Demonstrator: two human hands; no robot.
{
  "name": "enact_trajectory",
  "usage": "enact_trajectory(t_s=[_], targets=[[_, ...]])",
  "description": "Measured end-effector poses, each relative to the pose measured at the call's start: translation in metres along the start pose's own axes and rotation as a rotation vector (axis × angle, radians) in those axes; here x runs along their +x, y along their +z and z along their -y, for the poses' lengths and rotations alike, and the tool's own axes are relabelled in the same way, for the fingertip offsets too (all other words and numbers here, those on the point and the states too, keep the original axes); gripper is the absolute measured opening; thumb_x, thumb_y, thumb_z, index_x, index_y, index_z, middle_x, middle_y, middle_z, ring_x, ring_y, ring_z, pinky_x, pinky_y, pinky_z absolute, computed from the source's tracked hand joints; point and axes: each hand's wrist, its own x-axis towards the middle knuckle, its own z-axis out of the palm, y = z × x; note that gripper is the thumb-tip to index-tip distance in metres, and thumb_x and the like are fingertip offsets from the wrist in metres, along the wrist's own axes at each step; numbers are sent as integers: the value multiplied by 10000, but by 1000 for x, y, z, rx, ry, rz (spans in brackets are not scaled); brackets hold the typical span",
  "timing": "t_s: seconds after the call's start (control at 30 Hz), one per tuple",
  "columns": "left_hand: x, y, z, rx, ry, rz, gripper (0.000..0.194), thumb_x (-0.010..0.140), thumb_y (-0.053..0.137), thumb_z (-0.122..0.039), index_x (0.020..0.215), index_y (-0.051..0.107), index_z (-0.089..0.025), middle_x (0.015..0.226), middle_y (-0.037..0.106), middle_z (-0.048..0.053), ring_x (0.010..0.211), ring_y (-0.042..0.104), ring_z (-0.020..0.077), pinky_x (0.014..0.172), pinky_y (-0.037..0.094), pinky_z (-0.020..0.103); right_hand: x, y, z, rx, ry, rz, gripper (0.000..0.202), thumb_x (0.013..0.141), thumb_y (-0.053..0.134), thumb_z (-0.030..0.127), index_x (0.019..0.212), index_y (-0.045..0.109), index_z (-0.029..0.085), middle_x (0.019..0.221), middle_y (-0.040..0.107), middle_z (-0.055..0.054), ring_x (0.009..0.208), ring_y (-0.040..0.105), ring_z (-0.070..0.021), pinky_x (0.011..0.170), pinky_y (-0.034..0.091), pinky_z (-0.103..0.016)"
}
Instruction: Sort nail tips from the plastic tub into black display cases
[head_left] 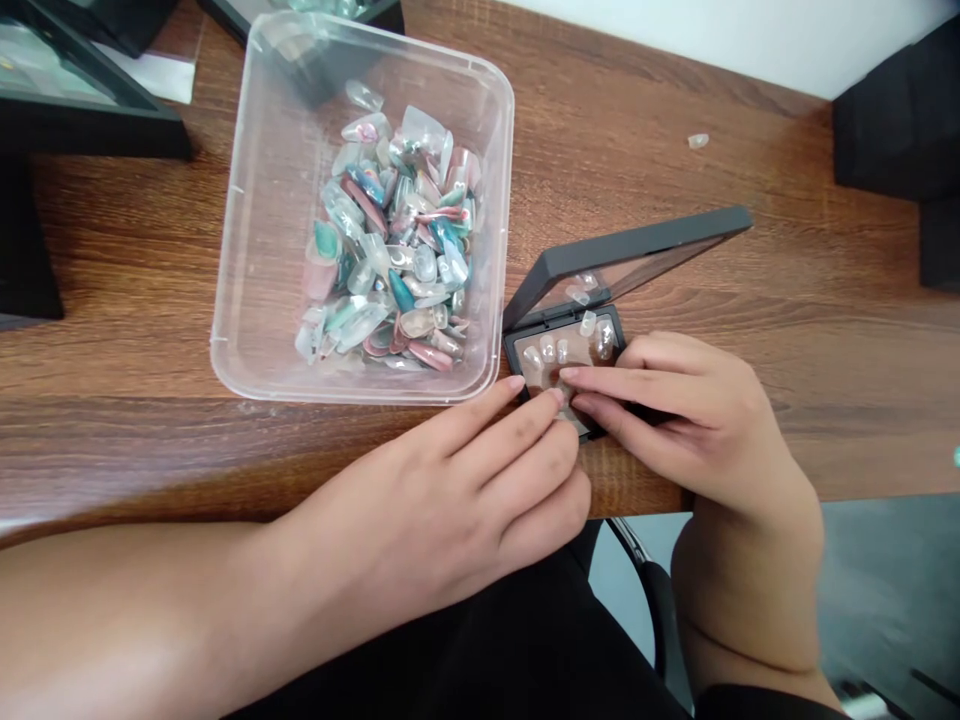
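Note:
A small black display case (512, 350) lies at the table's front edge with its windowed lid (645, 240) tilted up. Several clear false nails (562, 350) sit in rows on its pale base. My left hand (495, 480) reaches over the case's near left corner, index and middle fingertips on it; its thumb is hidden. From the right, my right hand (682, 410) has index finger and thumb pinched low over the base. A small clear false nail seems to be between these fingertips, mostly covered by them.
Left of the case stands a clear plastic tub (251, 200) heaped with loose false nails (405, 250) in clear, pink and teal. One loose nail (698, 141) lies on the wooden table (600, 120). Black boxes (900, 120) stand at the right, and black frames (90, 125) at the left.

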Motion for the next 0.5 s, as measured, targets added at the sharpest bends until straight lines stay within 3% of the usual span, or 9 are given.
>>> enact_trajectory(t_s=[0.13,0.27,0.5], targets=[[1,-3,-1,27,-31,27,505,1037,288,-54,1266,725,-164,1310,771,61,1189,727,225,1056,574,397,0,0,1,-1,7,6,227,980,684,158,1150,805,249,770,676,7,686,608,-115,643,463,-287],[1,-5,-3,46,-30,46,517,1029,310,-55,1288,736,-193,1370,748,48,1191,712,219,1025,575,399,0,-1,2,-31,-6,23,230,975,664,136,1121,799,253,825,754,0,672,657,-120,653,503,-288],[-5,-4,-6,74,-30,87,536,1018,330,-89,1449,648,-121,1499,682,88,1350,661,271,1172,516,468,3,-3,4,-35,-6,31,216,973,640,113,1073,769,254,793,751,23,641,643,-105,643,480,-286]])
